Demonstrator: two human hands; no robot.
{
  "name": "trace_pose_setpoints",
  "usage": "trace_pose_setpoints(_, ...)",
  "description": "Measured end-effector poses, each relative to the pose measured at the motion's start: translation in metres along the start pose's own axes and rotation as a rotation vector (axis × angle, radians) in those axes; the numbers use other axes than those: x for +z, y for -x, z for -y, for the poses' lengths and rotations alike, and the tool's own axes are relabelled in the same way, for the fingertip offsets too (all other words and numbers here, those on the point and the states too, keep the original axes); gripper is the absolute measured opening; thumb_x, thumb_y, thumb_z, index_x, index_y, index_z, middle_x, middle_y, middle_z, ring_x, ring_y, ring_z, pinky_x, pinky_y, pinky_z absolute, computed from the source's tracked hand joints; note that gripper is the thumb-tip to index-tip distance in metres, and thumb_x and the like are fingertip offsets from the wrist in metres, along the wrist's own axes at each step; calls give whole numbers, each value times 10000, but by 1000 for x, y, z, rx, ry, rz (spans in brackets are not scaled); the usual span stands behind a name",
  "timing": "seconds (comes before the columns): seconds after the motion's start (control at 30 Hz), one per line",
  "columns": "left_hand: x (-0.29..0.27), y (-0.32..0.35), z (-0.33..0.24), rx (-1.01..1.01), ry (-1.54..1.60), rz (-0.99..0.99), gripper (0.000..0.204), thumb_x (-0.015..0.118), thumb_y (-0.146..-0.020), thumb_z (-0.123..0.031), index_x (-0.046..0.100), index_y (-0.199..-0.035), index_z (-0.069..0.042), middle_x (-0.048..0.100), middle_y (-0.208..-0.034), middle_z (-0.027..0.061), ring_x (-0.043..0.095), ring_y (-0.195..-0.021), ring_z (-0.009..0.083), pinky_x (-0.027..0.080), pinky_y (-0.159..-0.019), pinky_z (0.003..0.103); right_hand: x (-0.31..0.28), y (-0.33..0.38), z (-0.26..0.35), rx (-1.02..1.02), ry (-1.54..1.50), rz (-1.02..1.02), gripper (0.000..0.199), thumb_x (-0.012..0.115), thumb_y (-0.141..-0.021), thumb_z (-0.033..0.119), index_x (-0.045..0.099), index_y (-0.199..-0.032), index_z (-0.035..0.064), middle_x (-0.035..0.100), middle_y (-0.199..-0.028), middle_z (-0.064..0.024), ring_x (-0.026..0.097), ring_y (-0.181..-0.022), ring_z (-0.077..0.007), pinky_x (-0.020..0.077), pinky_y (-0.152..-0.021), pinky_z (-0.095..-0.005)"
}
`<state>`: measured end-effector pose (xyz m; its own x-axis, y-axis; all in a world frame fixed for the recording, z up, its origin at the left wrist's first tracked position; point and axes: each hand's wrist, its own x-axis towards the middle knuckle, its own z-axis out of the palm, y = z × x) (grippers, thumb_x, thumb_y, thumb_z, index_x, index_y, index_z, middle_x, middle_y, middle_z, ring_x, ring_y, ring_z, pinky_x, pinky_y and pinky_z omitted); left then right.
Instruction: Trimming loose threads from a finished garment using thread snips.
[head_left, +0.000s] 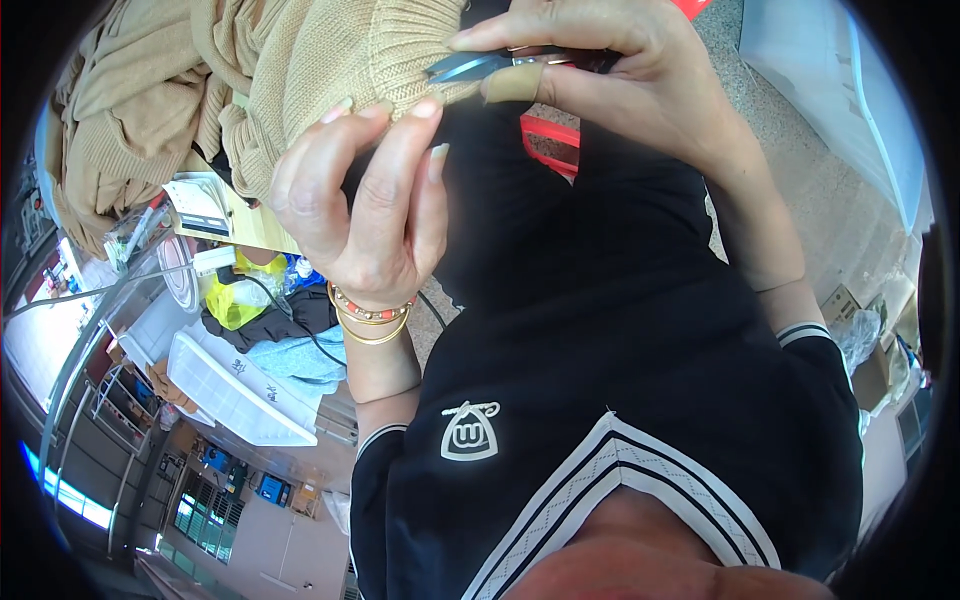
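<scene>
A beige ribbed knit garment [395, 50] lies bunched before me, its ribbed edge toward my body. My left hand [365, 195] pinches that edge between thumb and fingertips, the other fingers curled. My right hand [640, 85] is closed around small thread snips [468, 68], whose blades point left and reach the knit edge just above my left fingertips. Tan tape [514, 84] wraps the right thumb. The fingers partly cover the snips' handle. Whether a thread lies between the blades is too small to tell.
More beige knitwear [140, 120] is heaped at the far left on a wooden tabletop [262, 222]. Below it are a white plastic bin [235, 390], a yellow bag [232, 300] and a dark cable [290, 315]. A translucent bin [850, 90] stands at the far right.
</scene>
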<state>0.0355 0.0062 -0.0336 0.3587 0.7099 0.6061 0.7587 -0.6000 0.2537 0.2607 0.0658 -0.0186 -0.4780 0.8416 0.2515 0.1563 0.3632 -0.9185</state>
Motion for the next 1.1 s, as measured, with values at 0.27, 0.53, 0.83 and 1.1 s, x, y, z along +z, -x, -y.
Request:
trace_pose_setpoints(0.27,-3,-2,3,-2,-17,13,255,720,-773,-124,740,-1026,-120,564,-1019,59,530,-979,227,487,-869,341,5,-3,-4,-19,-52,-26,279,742,-808,40,707,-1085,31,596,-755,-64,562,-675,-132,421,-606,-237)
trace_pose_setpoints(0.53,-3,10,16,-223,182,-102,462,703,-813,-195,609,-1217,9,540,-1176,163,544,-1096,303,453,-947,395,8,15,-27,77,-98,-171,265,726,-814,67,702,-1074,17,536,-739,7,476,-686,-54,380,-612,-212)
trace_pose_setpoints(0.83,-31,-14,74,-405,188,389,170,578,-886,-61,609,-1027,28,584,-838,134,567,-712,266,468,-674,321,-8,59,-50,457,-508,-436,302,695,-877,149,675,-1162,51,621,-818,59,477,-660,9,346,-572,-167)
trace_pose_setpoints(1.1,23,-156,140,-337,562,18,271,532,-944,-121,570,-1184,-1,612,-1031,60,575,-900,137,466,-843,265,-16,82,-82,481,-480,-547,308,671,-893,160,664,-1179,47,615,-844,71,480,-700,6,341,-597,-163)
